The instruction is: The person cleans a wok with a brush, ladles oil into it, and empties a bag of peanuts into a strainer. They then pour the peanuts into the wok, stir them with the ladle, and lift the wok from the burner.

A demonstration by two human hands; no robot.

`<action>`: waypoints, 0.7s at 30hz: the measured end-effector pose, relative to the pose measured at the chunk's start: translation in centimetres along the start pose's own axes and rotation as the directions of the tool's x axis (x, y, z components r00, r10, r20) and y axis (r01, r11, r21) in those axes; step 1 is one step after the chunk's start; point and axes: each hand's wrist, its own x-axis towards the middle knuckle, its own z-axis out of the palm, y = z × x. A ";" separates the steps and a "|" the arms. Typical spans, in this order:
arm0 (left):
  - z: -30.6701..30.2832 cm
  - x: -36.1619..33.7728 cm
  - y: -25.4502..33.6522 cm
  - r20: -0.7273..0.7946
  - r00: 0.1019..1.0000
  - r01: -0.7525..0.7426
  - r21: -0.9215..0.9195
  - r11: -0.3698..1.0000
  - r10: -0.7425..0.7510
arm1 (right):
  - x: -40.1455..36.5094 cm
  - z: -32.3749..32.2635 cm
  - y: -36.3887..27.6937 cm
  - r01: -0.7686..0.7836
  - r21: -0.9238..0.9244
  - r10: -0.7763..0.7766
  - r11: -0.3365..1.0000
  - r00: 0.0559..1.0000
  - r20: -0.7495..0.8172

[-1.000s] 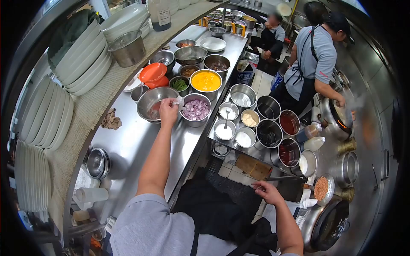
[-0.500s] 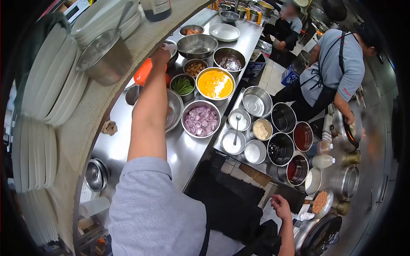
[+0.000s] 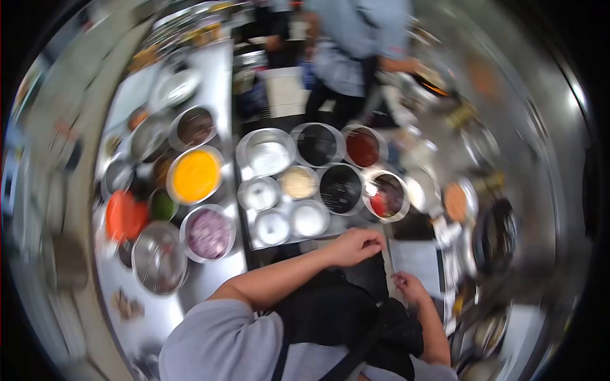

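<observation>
My left hand (image 3: 357, 246) is over the front edge of the seasoning stand, its fingers curled closed; whatever may be inside them is hidden. Just below it on the right, my right hand (image 3: 412, 289) hangs with fingers bent and partly apart, and nothing shows in it. Closest to the left hand are a pot of white seasoning (image 3: 309, 219), a pot of dark liquid (image 3: 342, 189) and a pot with red contents (image 3: 386, 195). A pale flat surface (image 3: 416, 261) lies beside both hands.
On the left counter stand a bowl of sliced purple onions (image 3: 208, 233), a pot of yellow liquid egg (image 3: 196, 176), a strainer bowl (image 3: 159, 257) and a red-orange item (image 3: 125, 216). A co-worker (image 3: 356, 51) stands at the back by the stove. A black wok (image 3: 495, 235) sits right.
My left hand has come back from the bowls on the left counter to above the seasoning stand's front edge. The view has swung right and is blurred. My right hand stays low.
</observation>
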 end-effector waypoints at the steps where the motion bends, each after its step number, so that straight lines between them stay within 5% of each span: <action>1: 2.6 1.0 0.3 0.094 0.995 -0.023 -0.018 1.000 0.024 | -1.2 -0.2 3.6 0.013 0.020 -0.012 1.000 0.999 -0.044; 2: 5.0 2.1 0.2 0.127 0.986 -0.107 -0.027 0.994 0.109 | -2.8 -0.5 6.4 -0.036 0.082 0.044 0.996 0.994 -0.097; 5: 9.5 5.7 1.1 0.295 0.955 0.033 0.020 0.999 -0.037 | -8.5 -2.1 16.2 -0.090 0.258 0.168 0.962 0.939 -0.299; 8: 15.1 10.6 -0.1 0.310 0.949 0.056 -0.014 0.998 -0.048 | -16.1 -2.1 24.7 -0.254 0.310 0.389 0.916 0.747 -0.539; 9: 17.5 12.4 -0.3 0.339 0.928 0.195 -0.081 0.977 -0.157 | -18.2 -2.3 27.0 -0.226 0.392 0.441 0.892 0.632 -0.638; 11: 23.0 16.4 -1.0 0.384 0.917 0.144 -0.057 0.988 -0.112 | -21.1 -2.4 30.7 -0.170 0.492 0.507 0.854 0.486 -0.712; 13: 28.9 20.6 -0.3 0.446 0.890 0.097 0.014 0.995 -0.093 | -23.9 -2.2 33.2 -0.259 0.462 0.504 0.848 0.126 -0.854; 14: 31.4 22.8 -0.3 0.467 0.881 0.054 0.064 0.996 -0.078 | -24.5 -2.0 34.3 -0.307 0.493 0.537 0.814 0.077 -0.840; 17: 39.5 29.0 -1.9 0.442 0.895 -0.026 0.201 0.979 -0.067 | -25.1 -0.8 39.2 -0.361 0.580 0.661 0.730 0.154 -0.735; 21: 47.1 34.6 -4.1 0.403 0.905 -0.240 0.215 0.947 0.137 | -21.5 1.6 47.1 -0.152 0.759 0.752 0.633 0.354 -0.556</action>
